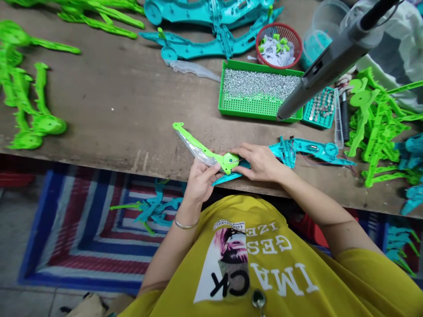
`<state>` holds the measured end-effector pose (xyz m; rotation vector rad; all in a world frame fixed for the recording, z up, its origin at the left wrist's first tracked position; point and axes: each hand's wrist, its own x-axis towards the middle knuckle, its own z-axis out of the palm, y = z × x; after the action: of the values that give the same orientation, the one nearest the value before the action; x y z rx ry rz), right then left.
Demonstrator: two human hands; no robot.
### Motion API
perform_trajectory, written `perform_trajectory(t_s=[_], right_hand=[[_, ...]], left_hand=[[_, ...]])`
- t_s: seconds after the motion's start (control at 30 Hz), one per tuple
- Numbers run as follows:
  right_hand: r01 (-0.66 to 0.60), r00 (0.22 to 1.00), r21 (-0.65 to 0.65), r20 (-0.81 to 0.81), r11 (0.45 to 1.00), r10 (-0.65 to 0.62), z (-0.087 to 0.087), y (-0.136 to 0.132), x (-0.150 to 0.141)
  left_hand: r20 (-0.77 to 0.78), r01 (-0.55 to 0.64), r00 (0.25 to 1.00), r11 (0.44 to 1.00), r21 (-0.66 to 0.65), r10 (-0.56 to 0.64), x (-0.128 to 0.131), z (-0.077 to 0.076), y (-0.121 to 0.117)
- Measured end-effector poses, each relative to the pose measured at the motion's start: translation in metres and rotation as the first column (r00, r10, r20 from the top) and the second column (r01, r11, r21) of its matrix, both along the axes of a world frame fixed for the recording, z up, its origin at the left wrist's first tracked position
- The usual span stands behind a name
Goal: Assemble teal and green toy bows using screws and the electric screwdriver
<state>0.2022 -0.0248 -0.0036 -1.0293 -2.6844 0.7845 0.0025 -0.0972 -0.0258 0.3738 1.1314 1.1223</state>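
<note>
While the left hand (pixel 200 182) clasps a lime-green plastic piece (pixel 201 147) over the front edge of the desk (pixel 115 110), the right hand (pixel 259 162) closes its fingers (pixel 243 154) around the piece's round end, against a teal plastic piece (pixel 228 177).

A green perforated tray (pixel 228 94) sits on the bench (pixel 99 88), heaped with small silver metal pieces (pixel 259 83). Just behind it is a red basket (pixel 291 33) of white paper scraps and green bits. Just right of it are a small teal tray of button cells (pixel 319 108) and a grey power screwdriver (pixel 330 66), hanging over its corner. Teal plastic frames (pixel 198 46) lie beyond it, bright green parts (pixel 373 119) further right, more (pixel 23 101) far left. Below, on the floor, a striped rug (pixel 82 251) carries loose teal pieces (pixel 158 211).
</note>
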Motion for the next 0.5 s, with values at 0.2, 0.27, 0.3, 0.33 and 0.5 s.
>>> perform_trajectory(t_s=[0.2,0.27,0.3,0.33,0.5], right_hand=[[0.019,0.997,0.003,0.075,1.000,-0.020,0.010,-0.004,-0.005],[0.015,0.997,0.015,0.079,1.000,-0.016,0.012,-0.006,-0.006],[0.013,0.997,0.017,0.078,1.000,-0.014,0.012,-0.006,-0.006],[0.011,0.997,0.011,0.073,1.000,-0.012,0.012,-0.005,-0.006],[-0.016,1.000,-0.074,0.021,0.997,0.017,0.009,0.002,-0.003]], left_hand=[[0.003,-0.014,1.000,1.000,-0.002,0.014,0.001,0.001,0.001],[-0.014,-0.026,1.000,1.000,-0.004,0.026,0.002,0.000,0.001],[-0.019,-0.032,0.999,0.999,-0.005,0.032,0.002,0.000,0.001],[-0.017,-0.035,0.999,0.999,-0.004,0.035,0.002,-0.001,0.001],[0.042,-0.052,0.998,0.997,0.060,0.050,0.004,-0.006,-0.002]])
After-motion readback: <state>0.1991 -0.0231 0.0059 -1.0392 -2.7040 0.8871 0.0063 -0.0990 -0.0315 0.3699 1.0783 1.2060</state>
